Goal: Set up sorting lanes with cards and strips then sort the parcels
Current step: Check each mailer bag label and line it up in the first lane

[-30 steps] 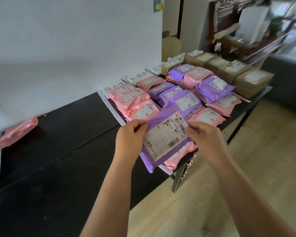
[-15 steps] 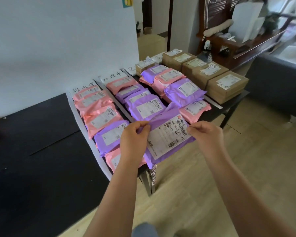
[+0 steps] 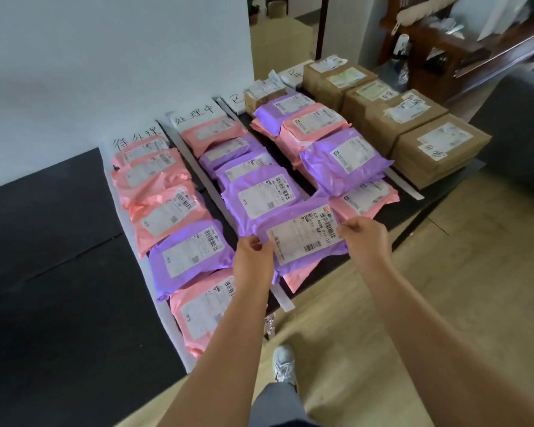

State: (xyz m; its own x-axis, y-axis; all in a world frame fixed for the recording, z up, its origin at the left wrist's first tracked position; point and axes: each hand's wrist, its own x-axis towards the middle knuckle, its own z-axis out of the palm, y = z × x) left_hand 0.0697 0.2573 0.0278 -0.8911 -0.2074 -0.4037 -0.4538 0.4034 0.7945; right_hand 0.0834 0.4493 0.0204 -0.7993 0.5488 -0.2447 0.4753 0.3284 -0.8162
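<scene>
A purple parcel [image 3: 302, 238] with a white shipping label is held low over the front end of the second lane. My left hand [image 3: 253, 260] grips its left edge and my right hand [image 3: 366, 238] grips its right edge. On the black table [image 3: 50, 235] lie lanes of pink and purple parcels, parted by white paper strips [image 3: 195, 177]. Handwritten cards [image 3: 195, 117] stand at the far end of the lanes against the wall. The left lane ends in a purple parcel [image 3: 191, 254] and a pink parcel [image 3: 204, 312]. Brown boxes [image 3: 435, 149] fill the rightmost lane.
A white wall [image 3: 105, 57] backs the table. Dark wooden furniture [image 3: 444, 41] stands at the far right and a grey sofa [image 3: 524, 124] beside it. My shoe [image 3: 284, 365] is on the wooden floor below the table's front edge.
The view has shifted right along the table. The purple parcel, held in both hands throughout, has moved forward and down towards the front of the second lane.
</scene>
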